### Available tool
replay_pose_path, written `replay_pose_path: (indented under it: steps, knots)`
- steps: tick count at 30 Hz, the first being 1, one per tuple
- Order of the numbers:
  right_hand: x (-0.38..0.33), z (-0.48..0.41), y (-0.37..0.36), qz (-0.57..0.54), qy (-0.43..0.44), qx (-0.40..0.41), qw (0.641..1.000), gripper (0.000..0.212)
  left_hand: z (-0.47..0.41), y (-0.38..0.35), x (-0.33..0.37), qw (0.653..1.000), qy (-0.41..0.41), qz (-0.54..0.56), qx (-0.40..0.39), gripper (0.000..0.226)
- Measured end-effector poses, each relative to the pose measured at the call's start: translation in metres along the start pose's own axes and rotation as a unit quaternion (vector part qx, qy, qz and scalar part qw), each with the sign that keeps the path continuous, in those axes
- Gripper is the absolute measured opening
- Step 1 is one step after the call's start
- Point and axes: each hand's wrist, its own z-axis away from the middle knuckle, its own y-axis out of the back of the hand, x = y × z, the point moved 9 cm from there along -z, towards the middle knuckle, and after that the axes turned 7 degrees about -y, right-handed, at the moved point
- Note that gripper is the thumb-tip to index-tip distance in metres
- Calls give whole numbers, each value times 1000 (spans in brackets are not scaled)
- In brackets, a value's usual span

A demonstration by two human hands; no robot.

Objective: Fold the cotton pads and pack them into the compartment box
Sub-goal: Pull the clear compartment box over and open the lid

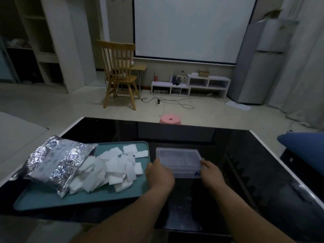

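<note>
Both hands sat at the near corners of the box (178, 159), low in the centre of the frame. The left hand (158, 174) gripped its near left corner, fingers curled onto the edge; the right hand (211, 172) did the same at the near right corner, thumb lying on the lid. The box looked closed, a clear lid lying flat over it, and its compartments could not be made out through the plastic.

The pads (112, 168) lay loose in a heap on the teal tray (52, 200) at lower left, spilling from a foil bag (56, 160) that rested on the tray's left side. None looked folded, and none was in the box. Tray and box stood just beside each other on the dark bench (245, 163).

The step in hand seemed to be opening the box, before any folding. The next move would likely call for lifting the lid at its near edge while keeping the base down, then reaching left for a single pad.
</note>
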Motion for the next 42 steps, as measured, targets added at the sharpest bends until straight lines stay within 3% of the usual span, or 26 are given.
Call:
replay_pose_path:
  steps: [7,10,15,21,27,31,37,40,42]
  knots:
    - [8,6,-18,-22,-27,-24,999,58,7,-1,-23,998,39,29,26,36]
    - [12,4,-28,30,-22,-36,999,68,5,-3,-27,993,93,61,42,44]
    - [9,7,-29,92,-8,-28,995,65,5,-6,-27,986,137,73,54,48]
    - [7,4,-32,60,-8,-81,995,75,7,-6,-22,995,91,-17,24,65]
    - [5,5,-15,10,-16,-122,992,117,-6,13,-17,968,-49,-243,-35,74]
    - [5,-2,-17,9,-28,-130,991,126,-9,21,-7,962,-71,-261,-26,76]
    - [5,-11,-14,16,-19,-129,991,119,-24,50,31,933,-151,-326,39,90]
    - [2,-17,-11,55,6,-113,992,102,-60,72,54,921,-174,-345,45,95]
    - [-1,-17,-10,93,23,-97,991,86,-92,80,60,928,-147,-341,38,96]
